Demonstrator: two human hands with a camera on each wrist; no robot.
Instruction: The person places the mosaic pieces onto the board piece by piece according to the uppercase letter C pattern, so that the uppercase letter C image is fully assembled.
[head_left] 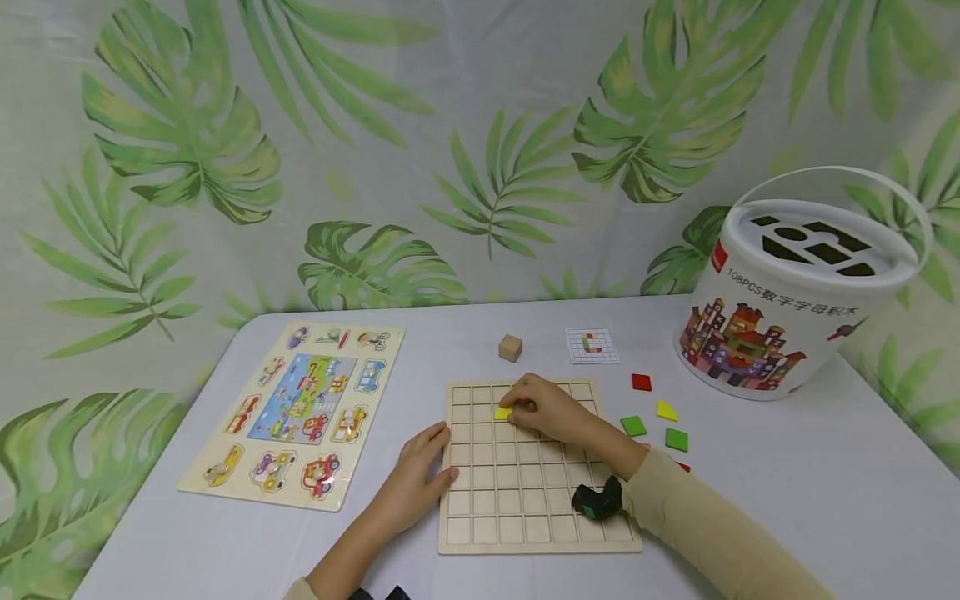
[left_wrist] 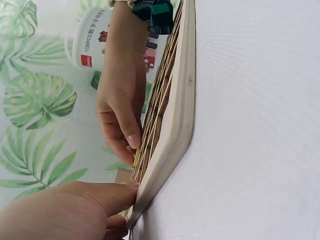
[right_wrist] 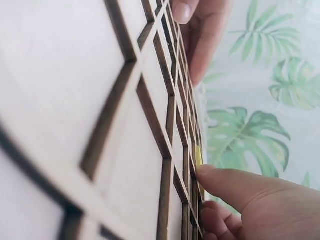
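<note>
Head view: the right hand (head_left: 543, 408) rests on the upper part of the wooden grid board (head_left: 536, 533), fingers curled over a yellow tile (head_left: 502, 412) and pressing it into a cell in the second row. The left hand (head_left: 416, 479) lies open, fingers straight along the board's left edge, bracing it. Spare tiles – red (head_left: 641, 382), yellow (head_left: 666, 410), two green (head_left: 633, 426) – lie on the bench (head_left: 787, 500) to the right, near a pattern card (head_left: 592, 346) and a wooden cube (head_left: 510, 347).

Left wrist view: the thumb of the left hand (left_wrist: 65, 210) meets the board's rim; the yellow tile (left_wrist: 136, 157) stands on edge under the right fingertips (left_wrist: 131, 137), not yet flat.

Right wrist view: only a yellow sliver (right_wrist: 199, 156) shows above the grid ribs.

Risk, as judged: a tilted tile could jam on a rib or flick out – uneven pressure would cause it. Only the wrist views reveal the tilt; only the head view locates the cell.
</note>
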